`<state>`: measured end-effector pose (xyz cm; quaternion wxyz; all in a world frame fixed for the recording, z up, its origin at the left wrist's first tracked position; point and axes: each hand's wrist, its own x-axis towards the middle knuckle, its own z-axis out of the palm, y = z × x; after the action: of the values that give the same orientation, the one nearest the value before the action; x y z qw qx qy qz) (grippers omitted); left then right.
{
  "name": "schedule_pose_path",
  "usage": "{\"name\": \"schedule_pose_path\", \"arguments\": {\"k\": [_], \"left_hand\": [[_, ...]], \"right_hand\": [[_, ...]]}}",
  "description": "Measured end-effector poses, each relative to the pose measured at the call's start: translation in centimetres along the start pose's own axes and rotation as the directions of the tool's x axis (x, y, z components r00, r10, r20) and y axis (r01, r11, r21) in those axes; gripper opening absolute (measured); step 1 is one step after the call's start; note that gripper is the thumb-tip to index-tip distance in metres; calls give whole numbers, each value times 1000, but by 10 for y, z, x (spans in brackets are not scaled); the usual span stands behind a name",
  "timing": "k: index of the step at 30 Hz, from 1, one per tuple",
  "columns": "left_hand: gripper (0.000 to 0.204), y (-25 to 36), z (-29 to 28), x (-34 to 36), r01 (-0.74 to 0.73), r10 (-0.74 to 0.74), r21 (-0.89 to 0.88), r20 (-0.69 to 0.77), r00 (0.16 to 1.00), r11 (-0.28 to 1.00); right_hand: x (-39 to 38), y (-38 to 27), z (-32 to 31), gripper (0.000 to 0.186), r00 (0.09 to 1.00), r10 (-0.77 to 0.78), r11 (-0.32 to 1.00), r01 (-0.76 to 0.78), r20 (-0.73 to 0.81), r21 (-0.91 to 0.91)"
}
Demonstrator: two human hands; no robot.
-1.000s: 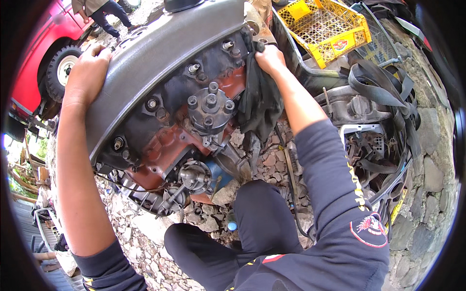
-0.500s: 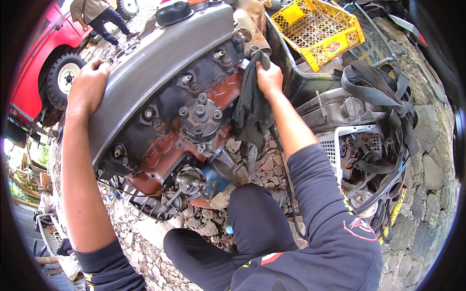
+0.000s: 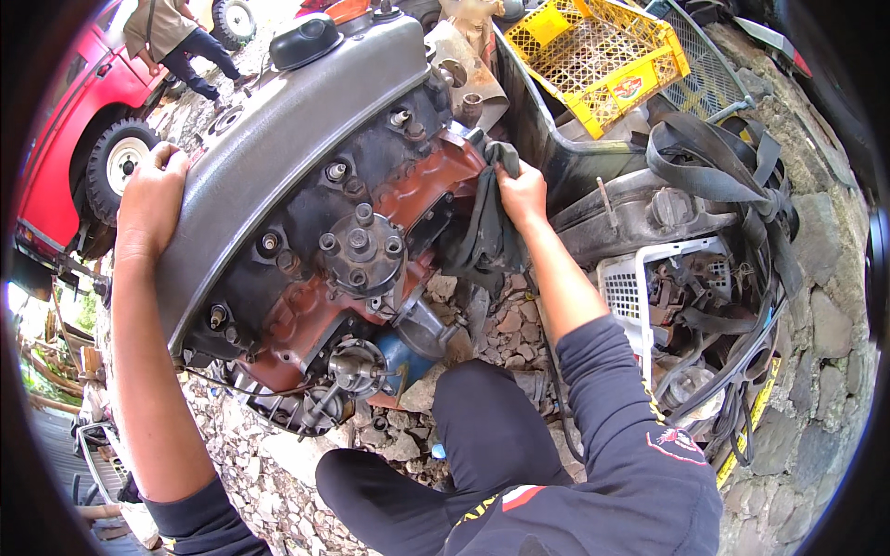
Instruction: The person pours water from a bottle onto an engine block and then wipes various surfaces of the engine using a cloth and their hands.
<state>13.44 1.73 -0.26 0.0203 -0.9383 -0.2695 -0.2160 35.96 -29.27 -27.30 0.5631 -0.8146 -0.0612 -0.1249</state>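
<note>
Right hand (image 3: 524,193) closed on bunched dark cloth (image 3: 487,236), hanging at right end of engine (image 3: 426,183). Left hand (image 3: 148,199) on far edge of gray valve cover (image 3: 301,130); can't tell if gripping. Cloth looks limp, light; best held by a fold. Engine likely heavy, rigid. Cloth hides right fingertips.

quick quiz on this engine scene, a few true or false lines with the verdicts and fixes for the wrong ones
1. The right hand holds a dark cloth. True.
2. The left hand holds that cloth too. False: it is at the edge of the grey cover.
3. The vehicle at upper left is red. True.
4. The yellow crate lies left of the engine. False: it is to the right.
5. The white basket has parts in it. True.
</note>
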Motion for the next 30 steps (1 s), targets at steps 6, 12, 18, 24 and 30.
{"name": "schedule_pose_path", "arguments": {"k": [6,12,18,24,30], "left_hand": [[42,-17,9,7,-71,71,-16,-31,997,997],[41,-3,-3,3,-5,5,10,14,1000,1000],[44,-17,12,8,-92,92,5,-12,996,996],[45,-9,8,6,-39,39,41,-5,999,998],[47,-30,7,19,-177,180,215,2,984,961]], "right_hand": [[8,13,19,30,999,-25,991,29,-30,130],[1,11,27,36,995,99,972,-92,-21,215],[7,-1,38,40,907,-414,908,405,-83,-105],[-9,34,39,44,982,120,965,-82,-144,250],[-45,11,37,37,947,269,962,-254,-179,102]]}}
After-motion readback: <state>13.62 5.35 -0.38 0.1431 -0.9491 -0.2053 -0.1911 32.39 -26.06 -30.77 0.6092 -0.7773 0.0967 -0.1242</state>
